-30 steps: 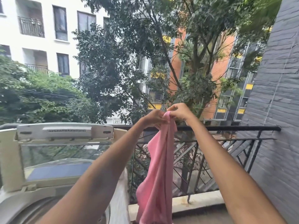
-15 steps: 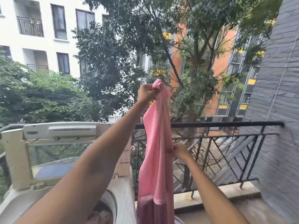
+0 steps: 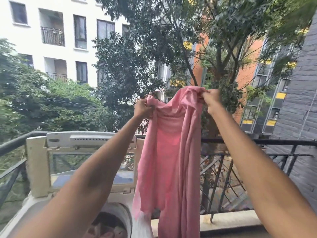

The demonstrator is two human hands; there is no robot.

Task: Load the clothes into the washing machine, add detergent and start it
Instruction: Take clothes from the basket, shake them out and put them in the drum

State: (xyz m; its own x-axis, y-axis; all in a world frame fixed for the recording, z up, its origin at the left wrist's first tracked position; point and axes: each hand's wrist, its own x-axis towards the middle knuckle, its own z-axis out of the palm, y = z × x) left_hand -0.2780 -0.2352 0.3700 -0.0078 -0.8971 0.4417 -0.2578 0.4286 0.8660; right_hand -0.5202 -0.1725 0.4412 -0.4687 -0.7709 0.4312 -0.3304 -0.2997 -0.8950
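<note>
Both hands are up at chest height holding one pink garment (image 3: 169,152) spread out by its top edge: the left hand (image 3: 143,109) has its fingers bunched round one corner, and the right hand (image 3: 210,99) pinches the other corner between curled fingers and thumb. The cloth hangs long, and its lower end drops out of view at the bottom of the frame, just right of the washing machine (image 3: 39,169). That's a top loader with the lid (image 3: 89,140) standing open, and some reddish clothing (image 3: 104,229) is already visible in the drum, so I'd say loading is partway done and detergent plus start are still to come.

What could go wrong (my guess, not something I can see happening): the garment is hanging right beside the balcony railing (image 3: 257,141), not over the drum opening. If either pinch slips, or it gets swung sideways carelessly, the trailing end could snag on the railing bars or land on the floor instead of in the tub. The long tail could also drape over the machine's rim and get caught when the lid comes down.

As for labels or brand names, nothing is readable anywhere. The lid has a vent-like strip but no lettering I can make out.
</note>
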